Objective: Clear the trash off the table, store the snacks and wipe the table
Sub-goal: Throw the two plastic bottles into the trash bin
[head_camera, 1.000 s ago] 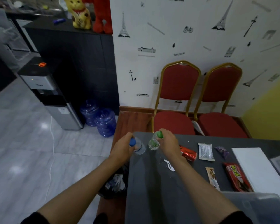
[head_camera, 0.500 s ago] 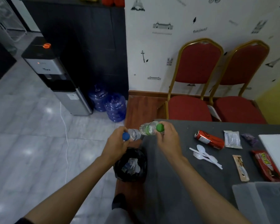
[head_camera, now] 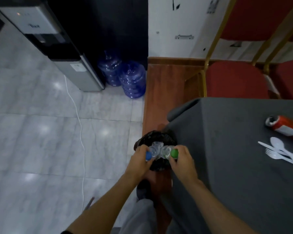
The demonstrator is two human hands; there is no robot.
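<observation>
My left hand (head_camera: pixel 139 160) grips a clear plastic bottle with a blue cap (head_camera: pixel 148 155) by its neck. My right hand (head_camera: pixel 183 157) holds a second clear bottle with a green cap (head_camera: pixel 174 153) the same way. Both bottles point bottom-first over the open black-lined trash bin (head_camera: pixel 156 138) on the floor beside the table's left edge. On the grey table (head_camera: pixel 227 149) at the right lie a crushed red can (head_camera: pixel 285 126) and white plastic spoons and a fork (head_camera: pixel 281 152).
Two red chairs with gold frames (head_camera: pixel 235 80) stand behind the table. Two blue water jugs (head_camera: pixel 125 76) and a water dispenser (head_camera: pixel 57 48) stand at the back left, with a white cord (head_camera: pixel 78 119) running across the tiled floor. My foot (head_camera: pixel 143 189) is just below the bin.
Both hands have carried the bottles off the table and down to the left, over the trash bin. My view has tilted down toward the floor.
</observation>
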